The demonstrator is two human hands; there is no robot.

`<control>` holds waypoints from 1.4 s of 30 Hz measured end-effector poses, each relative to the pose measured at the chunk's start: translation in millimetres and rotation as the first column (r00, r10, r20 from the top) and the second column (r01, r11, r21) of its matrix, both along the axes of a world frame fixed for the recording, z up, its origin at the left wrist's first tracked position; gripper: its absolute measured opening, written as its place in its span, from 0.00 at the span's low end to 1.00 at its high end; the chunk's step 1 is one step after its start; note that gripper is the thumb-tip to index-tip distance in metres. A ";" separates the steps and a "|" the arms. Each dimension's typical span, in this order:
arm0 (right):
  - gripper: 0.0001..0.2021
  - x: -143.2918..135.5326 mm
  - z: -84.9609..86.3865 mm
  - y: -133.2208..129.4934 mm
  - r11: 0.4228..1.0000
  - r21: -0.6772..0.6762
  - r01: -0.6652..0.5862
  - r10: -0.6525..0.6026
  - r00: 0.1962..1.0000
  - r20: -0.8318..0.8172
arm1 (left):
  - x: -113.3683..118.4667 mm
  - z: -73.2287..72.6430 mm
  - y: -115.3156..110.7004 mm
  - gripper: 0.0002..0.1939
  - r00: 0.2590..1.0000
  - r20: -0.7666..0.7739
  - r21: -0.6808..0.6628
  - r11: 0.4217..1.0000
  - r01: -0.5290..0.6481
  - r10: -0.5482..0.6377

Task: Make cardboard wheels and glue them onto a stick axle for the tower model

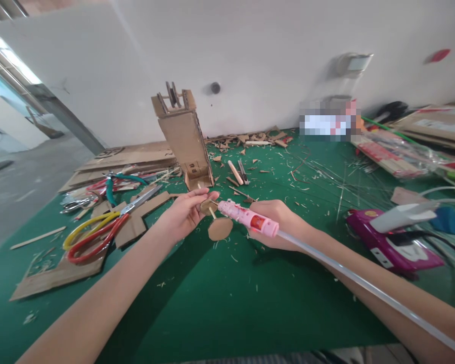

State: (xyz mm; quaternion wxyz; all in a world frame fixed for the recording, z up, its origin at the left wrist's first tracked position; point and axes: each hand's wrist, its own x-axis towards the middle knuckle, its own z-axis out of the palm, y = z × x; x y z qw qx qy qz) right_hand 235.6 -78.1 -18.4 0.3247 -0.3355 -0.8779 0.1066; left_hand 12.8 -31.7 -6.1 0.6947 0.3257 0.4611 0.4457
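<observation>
My left hand (185, 213) is closed on a small piece made of round cardboard discs (220, 229) on a thin wooden stick. My right hand (275, 222) is wrapped round a pink hot glue gun (248, 217), with a long clear glue stick (356, 275) running out of its back end over the right forearm. The gun's tip is beside the upper disc; whether they touch I cannot tell. Just behind the left hand stands a tall cardboard structure (184, 139) with small cardboard wheels at its top.
Scissors with yellow and orange handles (98, 230), teal-handled pliers (111, 187) and cardboard pieces lie left on the green table (197, 313). Cardboard scraps (258, 139) line the wall. A purple power strip (394, 242) with plugs and cables sits right, a plastic-wrapped bundle (390, 154) behind it.
</observation>
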 end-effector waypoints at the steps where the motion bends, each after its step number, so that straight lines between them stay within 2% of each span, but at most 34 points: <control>1: 0.11 0.0 -0.5 0.1 1.000 0.003 -0.002 0.002 1.000 0.010 | -0.1 0.6 0.0 0.09 1.000 -0.002 -0.004 1.000 -0.005 0.005; 10: 0.11 -0.2 -1.6 -0.8 0.999 -0.024 0.024 -0.024 1.000 0.010 | 0.1 4.4 -1.6 0.09 1.000 -0.013 -0.012 1.000 -0.027 0.026; 22: 0.12 -0.4 -1.2 -0.7 1.000 0.024 0.014 -0.015 0.999 0.039 | 0.7 7.6 -3.2 0.09 0.999 0.005 -0.018 0.999 -0.042 0.043; 30: 0.12 0.1 0.1 -1.9 0.998 -0.047 0.044 -0.041 0.997 0.064 | -0.1 7.5 -2.8 0.09 0.999 -0.009 -0.004 0.999 -0.053 0.053; 42: 0.10 2.4 -3.1 -0.3 0.998 -0.061 0.031 -0.024 0.993 0.115 | -2.3 6.7 -2.3 0.09 0.999 0.006 -0.020 0.999 -0.043 0.043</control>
